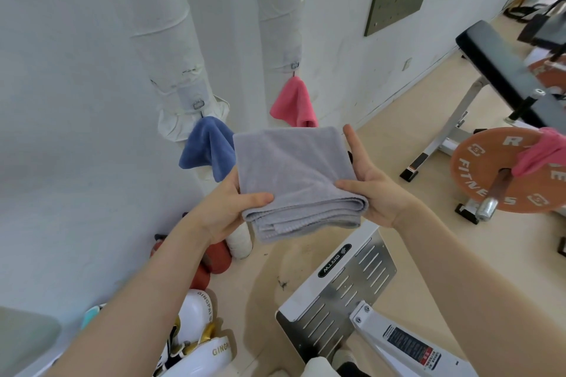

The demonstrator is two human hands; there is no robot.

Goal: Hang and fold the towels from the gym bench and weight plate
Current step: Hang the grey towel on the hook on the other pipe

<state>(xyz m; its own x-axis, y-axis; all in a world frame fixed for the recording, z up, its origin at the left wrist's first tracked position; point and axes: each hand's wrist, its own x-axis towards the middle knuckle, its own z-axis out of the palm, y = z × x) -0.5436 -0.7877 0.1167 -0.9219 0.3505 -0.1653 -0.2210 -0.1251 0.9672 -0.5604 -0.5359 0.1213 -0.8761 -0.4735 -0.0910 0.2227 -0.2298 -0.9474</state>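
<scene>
A gym bench (502,70) with a black pad is seen well to the right of the hands and beyond them, and no towel can be made out on the part in view. Nearer, still right of the hands, an orange weight plate (490,174) is mounted on a bar, with a pink towel (539,150) draped over its upper edge.

Between the two hands a folded grey towel (294,174) is held in the air. It is pinched at its near left corner by the left hand (226,208), thumb on top and fingers beneath. Its right edge is gripped by the right hand (370,190), thumb across the near corner and fingers curled behind.

Just beyond the left hand a blue towel (208,147) is hung from a hook on a wrapped pipe; beyond the grey towel a second pink towel (295,104) is hung likewise.

The cloth is judged light, soft and limp, so folded layers may slide apart unless the stacked edges are pinched together. The draped towel would best be lifted by a top corner.
</scene>
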